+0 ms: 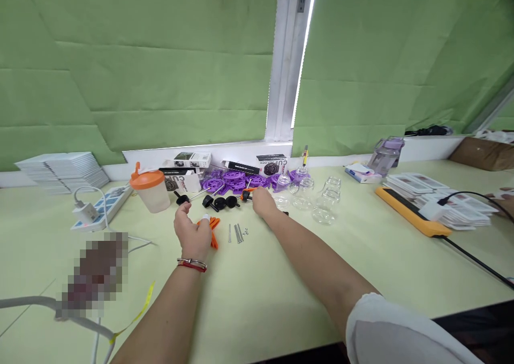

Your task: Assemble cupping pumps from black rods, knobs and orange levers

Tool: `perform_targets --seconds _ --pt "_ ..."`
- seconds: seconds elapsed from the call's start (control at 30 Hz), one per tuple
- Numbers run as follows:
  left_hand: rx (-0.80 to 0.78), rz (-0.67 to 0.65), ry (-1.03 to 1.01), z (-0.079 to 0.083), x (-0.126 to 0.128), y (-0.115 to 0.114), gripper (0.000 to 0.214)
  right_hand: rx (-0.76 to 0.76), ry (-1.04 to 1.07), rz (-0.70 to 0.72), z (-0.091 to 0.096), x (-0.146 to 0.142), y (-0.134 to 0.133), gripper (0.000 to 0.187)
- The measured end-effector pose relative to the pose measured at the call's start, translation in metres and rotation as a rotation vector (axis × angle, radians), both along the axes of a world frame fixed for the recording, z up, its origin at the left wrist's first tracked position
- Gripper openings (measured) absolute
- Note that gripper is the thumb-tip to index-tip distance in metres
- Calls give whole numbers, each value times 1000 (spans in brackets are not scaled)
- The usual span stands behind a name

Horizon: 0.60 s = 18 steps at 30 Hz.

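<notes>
My left hand (191, 234) hovers over the pale green table (281, 278), fingers curled, with flat orange pieces (214, 230) under and beside its fingertips. Whether it grips them is unclear. My right hand (263, 201) reaches further forward, fingers closed around a small orange and black part (246, 192). Black knobs with metal stems (220, 201) lie between the hands. Long metal screws (236, 233) and small nuts lie just in front of my right wrist. Purple plastic wheels (235, 181) are piled behind.
An orange-lidded cup (151, 190) stands left of the hands. Clear glass jars (321, 201) stand to the right. Small boxes (191, 160) line the window sill. A power strip (105, 206) lies far left, a yellow strip (412, 211) and card stacks (441, 198) right.
</notes>
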<state>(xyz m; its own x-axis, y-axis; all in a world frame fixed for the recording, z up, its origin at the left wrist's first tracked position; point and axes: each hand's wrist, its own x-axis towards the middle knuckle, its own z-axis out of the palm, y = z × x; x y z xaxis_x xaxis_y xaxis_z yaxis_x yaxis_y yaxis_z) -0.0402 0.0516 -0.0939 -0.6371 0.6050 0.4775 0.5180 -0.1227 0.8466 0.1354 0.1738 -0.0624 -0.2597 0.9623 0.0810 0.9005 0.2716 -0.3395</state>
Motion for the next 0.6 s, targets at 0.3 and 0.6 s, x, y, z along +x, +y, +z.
perform_targets --seconds 0.3,0.6 --pt "-9 95 1 -1 -3 1 42 -213 203 -65 -3 -42 -15 29" --pt "7 78 -95 5 0 -1 38 -193 539 -42 0 -31 -19 28"
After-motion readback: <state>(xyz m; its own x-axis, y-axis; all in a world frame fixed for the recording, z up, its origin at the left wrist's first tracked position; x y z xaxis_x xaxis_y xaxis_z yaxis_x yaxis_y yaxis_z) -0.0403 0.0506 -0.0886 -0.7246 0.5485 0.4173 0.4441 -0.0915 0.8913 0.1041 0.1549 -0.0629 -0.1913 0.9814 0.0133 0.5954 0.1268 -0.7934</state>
